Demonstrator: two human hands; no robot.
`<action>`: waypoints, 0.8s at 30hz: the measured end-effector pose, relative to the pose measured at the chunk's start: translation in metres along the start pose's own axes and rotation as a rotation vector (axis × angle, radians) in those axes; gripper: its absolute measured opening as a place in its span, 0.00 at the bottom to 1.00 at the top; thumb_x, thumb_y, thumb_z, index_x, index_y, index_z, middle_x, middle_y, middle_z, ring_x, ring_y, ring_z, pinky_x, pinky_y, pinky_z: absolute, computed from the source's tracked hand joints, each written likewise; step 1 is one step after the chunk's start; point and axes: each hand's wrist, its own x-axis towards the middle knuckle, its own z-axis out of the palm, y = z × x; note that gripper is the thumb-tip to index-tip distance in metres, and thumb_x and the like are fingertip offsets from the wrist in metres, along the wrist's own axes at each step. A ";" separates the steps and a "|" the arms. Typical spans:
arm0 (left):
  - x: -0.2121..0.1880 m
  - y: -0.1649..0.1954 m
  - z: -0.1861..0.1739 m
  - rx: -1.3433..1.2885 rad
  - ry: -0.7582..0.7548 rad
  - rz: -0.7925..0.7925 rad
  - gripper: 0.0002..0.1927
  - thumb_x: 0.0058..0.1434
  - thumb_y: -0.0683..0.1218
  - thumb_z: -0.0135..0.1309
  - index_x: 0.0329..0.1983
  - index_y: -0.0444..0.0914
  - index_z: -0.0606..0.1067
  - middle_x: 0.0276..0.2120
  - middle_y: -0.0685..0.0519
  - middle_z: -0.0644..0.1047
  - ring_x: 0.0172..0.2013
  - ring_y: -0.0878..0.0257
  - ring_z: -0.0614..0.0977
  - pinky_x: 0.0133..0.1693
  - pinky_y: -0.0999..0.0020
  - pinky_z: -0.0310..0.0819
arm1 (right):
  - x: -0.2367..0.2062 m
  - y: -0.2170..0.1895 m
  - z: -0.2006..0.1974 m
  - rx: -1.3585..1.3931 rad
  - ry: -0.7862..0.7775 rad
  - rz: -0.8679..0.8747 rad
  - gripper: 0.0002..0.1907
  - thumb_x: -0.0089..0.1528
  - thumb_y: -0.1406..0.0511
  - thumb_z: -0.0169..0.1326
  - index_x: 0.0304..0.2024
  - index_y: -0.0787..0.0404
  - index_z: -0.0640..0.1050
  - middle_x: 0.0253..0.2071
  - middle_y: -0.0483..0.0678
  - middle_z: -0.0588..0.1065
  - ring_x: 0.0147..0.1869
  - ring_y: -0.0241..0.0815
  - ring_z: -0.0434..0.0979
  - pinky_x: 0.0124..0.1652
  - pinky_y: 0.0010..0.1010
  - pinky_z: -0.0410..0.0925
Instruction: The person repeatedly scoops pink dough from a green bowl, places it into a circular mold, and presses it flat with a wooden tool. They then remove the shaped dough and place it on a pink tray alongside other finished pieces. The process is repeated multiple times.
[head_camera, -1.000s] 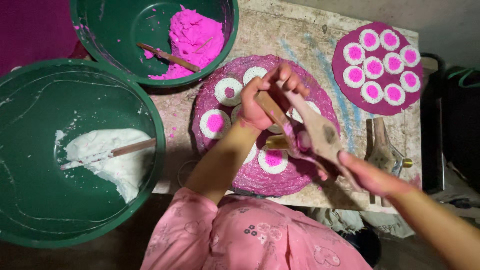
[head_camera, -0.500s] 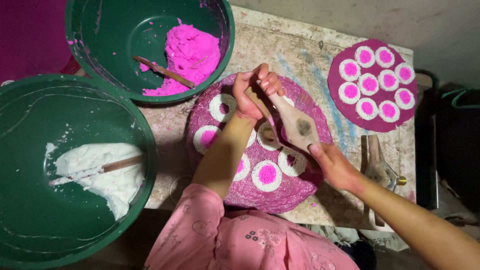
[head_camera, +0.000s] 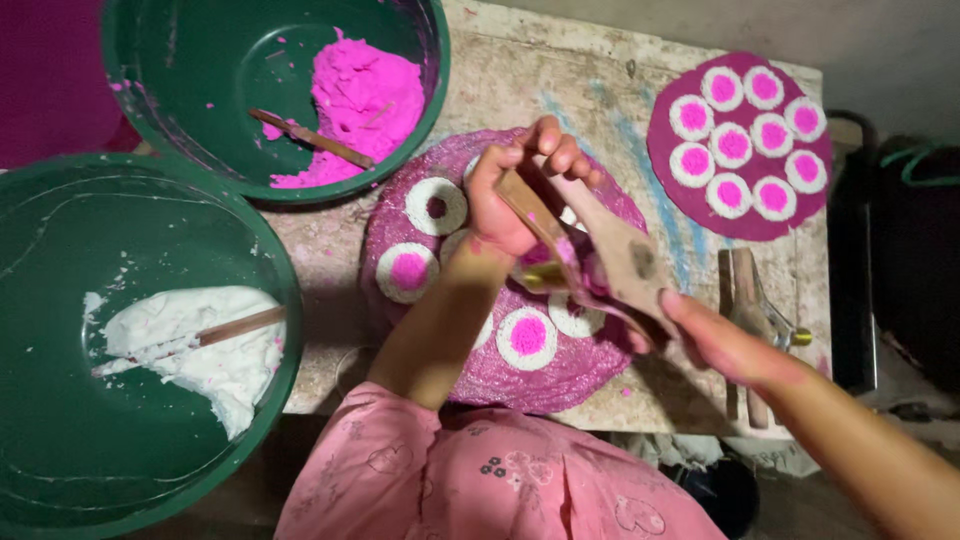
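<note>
Since a moment ago, both hands have slid down and right over the near purple mat (head_camera: 590, 375), and the wooden tool is tipped more.

The left hand (head_camera: 515, 195) is closed tight around the top of the wooden press (head_camera: 600, 250). The right hand (head_camera: 715, 340) grips its lower handle, fingers curled under. Holding it at both ends keeps it steady, I think. The press hangs slanted just above the mat, with pink powder stuck at its middle.

White rings with pink middles (head_camera: 527, 337) lie on that mat; 1 ring (head_camera: 436, 206) has a dark middle. A far mat (head_camera: 738, 145) holds 7 filled rings. The bowl of pink powder (head_camera: 360, 95) and the bowl of white powder (head_camera: 195, 350) sit close on the left, each with a stick, easy to reach. Another wooden tool (head_camera: 750, 300) lies on the table (head_camera: 560, 80).
</note>
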 end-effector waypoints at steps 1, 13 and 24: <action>-0.001 -0.016 0.003 -0.032 -0.018 0.017 0.11 0.59 0.54 0.44 0.39 0.43 0.66 0.33 0.57 0.68 0.42 0.61 0.72 0.57 0.56 0.67 | -0.015 0.004 -0.004 -0.044 0.058 0.068 0.38 0.68 0.41 0.32 0.42 0.64 0.80 0.33 0.47 0.79 0.36 0.37 0.75 0.39 0.32 0.68; -0.055 -0.095 0.012 -0.269 -0.089 0.014 0.12 0.65 0.56 0.42 0.36 0.44 0.66 0.30 0.59 0.66 0.35 0.64 0.69 0.48 0.61 0.67 | -0.098 0.012 0.063 -0.421 0.444 0.219 0.35 0.68 0.43 0.35 0.31 0.66 0.76 0.21 0.48 0.72 0.26 0.41 0.72 0.31 0.37 0.68; -0.027 -0.084 0.035 -0.150 0.018 0.104 0.21 0.64 0.62 0.44 0.37 0.40 0.68 0.30 0.54 0.69 0.35 0.61 0.71 0.44 0.61 0.67 | -0.072 0.021 0.029 -0.553 0.468 -0.058 0.36 0.72 0.43 0.34 0.31 0.67 0.73 0.26 0.51 0.70 0.33 0.41 0.69 0.37 0.34 0.67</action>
